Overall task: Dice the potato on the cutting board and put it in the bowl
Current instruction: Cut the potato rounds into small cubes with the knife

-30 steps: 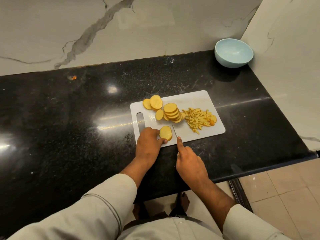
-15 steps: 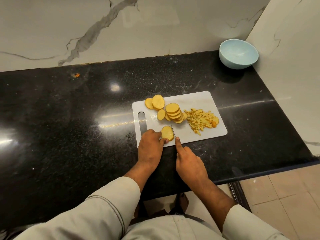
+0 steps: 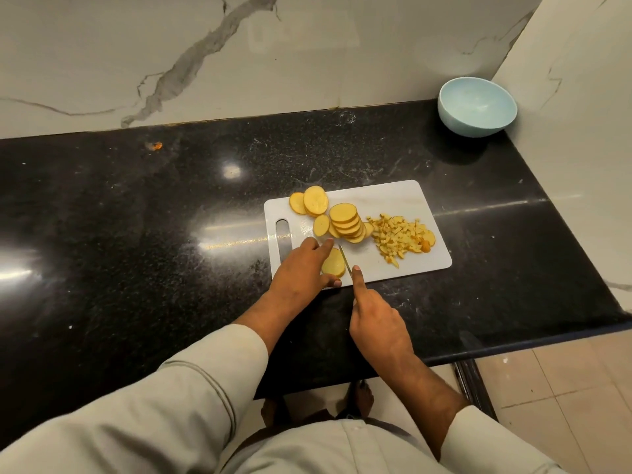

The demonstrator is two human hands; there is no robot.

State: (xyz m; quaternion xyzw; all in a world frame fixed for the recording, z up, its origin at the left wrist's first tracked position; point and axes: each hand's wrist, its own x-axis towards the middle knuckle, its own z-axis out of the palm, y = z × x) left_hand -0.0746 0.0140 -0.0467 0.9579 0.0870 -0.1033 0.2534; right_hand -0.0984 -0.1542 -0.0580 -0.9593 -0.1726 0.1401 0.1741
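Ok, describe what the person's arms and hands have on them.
Both arms wear long, loose, pale grey-beige sleeves with a stitched seam, pushed up to leave the forearms bare. The left hand and right hand are bare: no gloves, rings or watch visible. The garment seems to be a buttoned shirt of the same cloth.

the scene is lit warmly and rather dimly from overhead, and glare spots are thrown onto the polished black countertop (image 3: pixel 136 234) at nine o'clock and near the centre. a soft shadow is cast beneath the bowl (image 3: pixel 477 106) at two o'clock. straight edges are bowed by wide-angle distortion, and fine detail is slightly softened.
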